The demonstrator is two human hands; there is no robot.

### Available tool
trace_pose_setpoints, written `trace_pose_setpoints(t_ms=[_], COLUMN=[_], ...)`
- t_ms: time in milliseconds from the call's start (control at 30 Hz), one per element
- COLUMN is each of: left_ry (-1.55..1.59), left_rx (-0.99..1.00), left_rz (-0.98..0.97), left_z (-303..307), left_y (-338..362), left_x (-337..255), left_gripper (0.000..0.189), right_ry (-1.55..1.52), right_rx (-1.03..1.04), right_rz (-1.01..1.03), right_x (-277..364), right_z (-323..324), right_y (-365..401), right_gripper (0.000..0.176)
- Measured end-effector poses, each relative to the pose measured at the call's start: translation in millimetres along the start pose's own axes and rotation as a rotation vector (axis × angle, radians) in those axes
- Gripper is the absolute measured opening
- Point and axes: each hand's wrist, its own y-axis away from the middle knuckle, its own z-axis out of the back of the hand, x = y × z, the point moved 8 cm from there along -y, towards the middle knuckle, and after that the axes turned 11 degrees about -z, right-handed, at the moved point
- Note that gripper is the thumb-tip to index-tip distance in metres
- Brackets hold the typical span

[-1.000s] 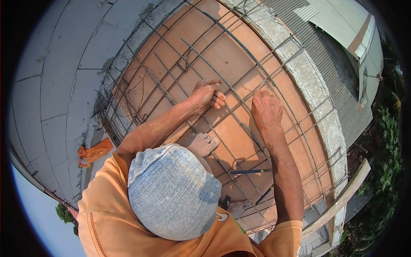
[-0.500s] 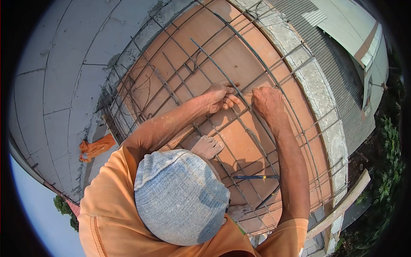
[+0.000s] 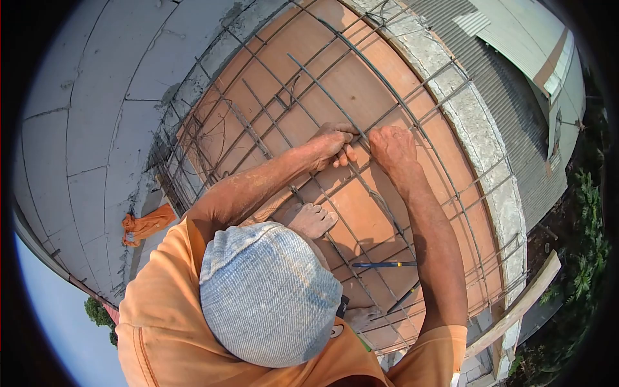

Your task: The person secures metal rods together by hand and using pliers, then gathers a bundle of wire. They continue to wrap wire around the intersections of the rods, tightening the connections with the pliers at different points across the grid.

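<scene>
My left hand [image 3: 335, 143] is closed at a crossing of the steel rebar grid [image 3: 319, 86], its fingers curled beside a bar. What it pinches is hidden. Close by on the right, my right hand [image 3: 392, 147] is a fist just above the same crossing, knuckles up, gripping thin tie wire that is mostly hidden. The grid lies over orange-brown boards [image 3: 348, 97]. Nearer my body, a pair of pincers [image 3: 383, 264] with dark, blue-and-yellow-marked handles rests on the bars.
A rough concrete edge [image 3: 474, 126] borders the boards on the right, beyond it a corrugated roof [image 3: 496, 84]. Grey panels [image 3: 97, 109] and an orange cloth [image 3: 147, 224] are at left. My bare foot [image 3: 313, 220] stands among the bars. A wooden plank [image 3: 519, 309] sticks out at lower right.
My right hand has moved slightly left, closer to my left hand, and turned knuckles up. The thin wire loop beside it no longer shows. My left hand stays at the crossing.
</scene>
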Motion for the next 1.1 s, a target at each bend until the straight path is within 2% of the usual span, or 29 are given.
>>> trace_pose_setpoints(t_ms=[100,167,200,267,400,467,600,667,767,867,1000,1067,1100], left_ry=[-0.09,-0.323,-0.32,-0.508,-0.556,-0.555,-0.559,-0.713,-0.713,-0.651,-0.591,-0.85,-0.846], left_rx=[0.024,0.112,0.108,0.157,0.159,0.128,0.111,0.016,-0.037,0.021,0.053,0.07,0.071], left_rz=[-0.005,-0.022,-0.023,-0.098,-0.192,-0.123,-0.11,-0.223,-0.307,-0.23,-0.121,-0.353,-0.346], left_z=[5,2,2,-2,-2,1,6,13,24,23,16,8,7], left_y=[3,4,4,2,-8,-2,-10,-12,-12,-10,2,1,3], left_x=[-6,-15,-19,-29,-22,-26,-18,-26,-29,-22,-33,-47,-41], left_gripper=[0.039,0.038,0.038,0.036,0.031,0.025,0.019,0.017,0.018,0.02,0.023,0.027,0.027], right_ry=[-0.13,-0.141,-0.14,-0.163,-0.136,-0.17,-0.21,-0.229,-0.258,-0.305,-0.303,-0.268,-0.268], right_rx=[-0.032,-0.01,-0.01,-0.024,-0.005,0.046,0.021,0.083,0.055,0.156,0.136,0.137,0.145], right_rz=[0.022,-0.051,-0.046,-0.06,-0.089,-0.139,-0.187,-0.159,-0.151,-0.201,-0.224,-0.212,-0.211], right_x=[-1,-7,-7,-9,-8,-8,-5,0,2,-8,-1,5,5], right_z=[3,2,2,2,3,9,6,0,-1,-11,-1,5,3], right_y=[-2,-4,-4,-4,-4,-1,-2,-5,-10,-13,-10,-8,-8], right_gripper=[0.012,0.011,0.011,0.01,0.008,0.007,0.007,0.006,0.006,0.006,0.007,0.009,0.009])
